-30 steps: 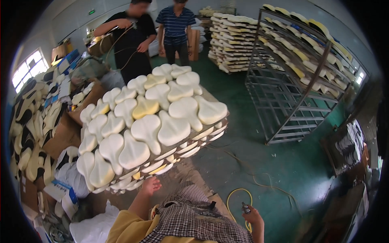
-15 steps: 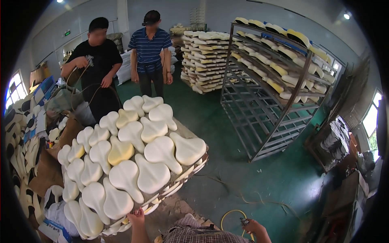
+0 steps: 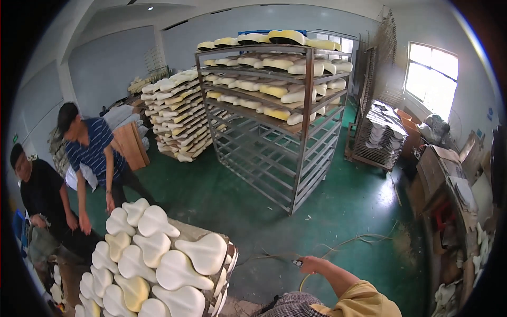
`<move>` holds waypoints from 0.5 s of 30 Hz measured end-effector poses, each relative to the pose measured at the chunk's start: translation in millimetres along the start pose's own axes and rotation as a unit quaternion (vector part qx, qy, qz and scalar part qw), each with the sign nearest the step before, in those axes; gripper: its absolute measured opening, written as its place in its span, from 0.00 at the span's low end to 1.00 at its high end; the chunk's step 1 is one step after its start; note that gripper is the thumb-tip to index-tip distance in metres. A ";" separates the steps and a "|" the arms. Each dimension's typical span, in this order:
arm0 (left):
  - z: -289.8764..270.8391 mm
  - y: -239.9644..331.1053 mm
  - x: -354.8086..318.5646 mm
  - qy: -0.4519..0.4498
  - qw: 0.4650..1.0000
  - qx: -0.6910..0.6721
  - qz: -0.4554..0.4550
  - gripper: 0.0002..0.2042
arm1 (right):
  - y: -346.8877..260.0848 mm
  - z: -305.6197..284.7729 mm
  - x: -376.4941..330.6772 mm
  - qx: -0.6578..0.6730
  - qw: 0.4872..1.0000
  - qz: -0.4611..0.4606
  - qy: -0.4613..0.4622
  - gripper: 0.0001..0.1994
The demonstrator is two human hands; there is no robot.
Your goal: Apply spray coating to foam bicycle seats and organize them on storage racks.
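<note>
My right hand [image 3: 312, 264] reaches forward over the green floor, closed on a small metal hose tool [image 3: 298, 262], its exact kind too small to make out. A yellow hose [image 3: 303, 282] hangs below that hand. My left hand is out of view. To the left of my right hand stands a stack of pale foam bicycle saddle pads [image 3: 182, 268], the top layer laid close together on a board. Most pads are white, and one saddle pad [image 3: 133, 290] is yellowish.
Ahead stands a tall metal rack [image 3: 303, 153] with saddle pads on its upper shelves. Behind it, left, rises another pad stack [image 3: 177, 113]. Two people [image 3: 97, 148] are beyond the near stack. A hose [image 3: 343, 244] trails over the floor. Cluttered shelving [image 3: 449, 195] lines the right.
My view has swung right, and the near stack now lies lower left. My left hand has left the stack's edge and the picture. My right arm has stretched forward. The striped-shirt person now leans toward the stack.
</note>
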State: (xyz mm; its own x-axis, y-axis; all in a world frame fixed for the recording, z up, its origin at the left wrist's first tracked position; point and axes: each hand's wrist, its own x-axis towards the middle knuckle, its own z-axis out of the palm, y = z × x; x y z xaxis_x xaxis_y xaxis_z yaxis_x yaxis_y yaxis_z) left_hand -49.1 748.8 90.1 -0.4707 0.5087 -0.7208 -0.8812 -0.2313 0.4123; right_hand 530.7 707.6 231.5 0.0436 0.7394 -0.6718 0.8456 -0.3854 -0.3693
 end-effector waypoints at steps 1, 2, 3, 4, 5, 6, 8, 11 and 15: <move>9.5 -4.4 1.6 -0.003 1.000 0.002 -0.002 0.23 | 1.5 -0.5 5.5 -0.011 1.000 0.001 -0.004 0.28; 17.8 -8.2 2.8 -0.004 1.000 0.003 -0.004 0.22 | 3.1 -2.5 12.8 -0.007 1.000 0.002 -0.001 0.28; 22.2 -8.5 3.4 -0.003 1.000 0.007 -0.004 0.22 | 3.8 -0.3 18.2 -0.006 1.000 0.003 -0.007 0.28; 26.8 -9.3 3.8 -0.002 1.000 0.011 -0.005 0.22 | 4.8 1.5 22.3 -0.006 1.000 0.005 -0.014 0.28; 31.9 -11.0 3.8 -0.002 1.000 0.015 -0.006 0.21 | 6.2 1.3 25.8 0.001 1.000 0.007 -0.014 0.28; 38.2 -9.3 4.8 -0.003 1.000 0.019 -0.004 0.21 | 1.7 -2.1 28.1 -0.008 1.000 0.011 -0.016 0.29; 53.3 -9.0 6.1 -0.006 1.000 0.030 -0.004 0.20 | -2.3 -6.1 29.0 -0.006 1.000 0.017 -0.017 0.30; 87.9 -20.0 5.7 -0.020 0.999 0.048 -0.010 0.19 | -0.2 -16.2 30.1 0.032 0.999 0.008 -0.018 0.30; 114.6 -27.3 1.0 -0.029 0.997 0.068 -0.010 0.17 | 16.6 -19.4 35.1 0.043 0.999 -0.006 0.033 0.30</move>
State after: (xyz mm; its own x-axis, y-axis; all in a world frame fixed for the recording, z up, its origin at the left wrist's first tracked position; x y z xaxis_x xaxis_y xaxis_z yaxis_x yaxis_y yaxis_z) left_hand -20.5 850.7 142.0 -0.4468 0.5596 -0.6980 -0.8743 -0.1078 0.4732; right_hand 556.6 737.8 214.2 0.0712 0.7774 -0.6250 0.7975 -0.4207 -0.4324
